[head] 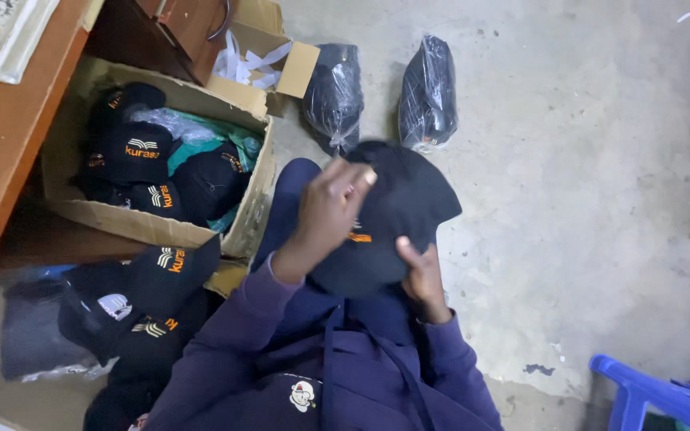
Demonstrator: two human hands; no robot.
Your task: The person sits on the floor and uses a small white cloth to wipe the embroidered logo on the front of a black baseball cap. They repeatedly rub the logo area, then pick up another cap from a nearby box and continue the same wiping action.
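Both hands grip a black cap [397, 219]: left hand [329, 209] at nine o'clock, right hand [421, 275] at five. Brim points toward one o'clock, its long axis running seven to one.

hands: 2 [325, 211] [421, 275] | held cap [397, 207]: 1 | wrapped bundles [334, 96] [428, 94]: 2 | cardboard box [161, 227]: 1 | blue chair [648, 395]: 1

Open brown cardboard box [153, 223] to my left, holding black caps, two shiny black plastic-wrapped bundles [334, 94] [429, 94] on the floor just right of the box
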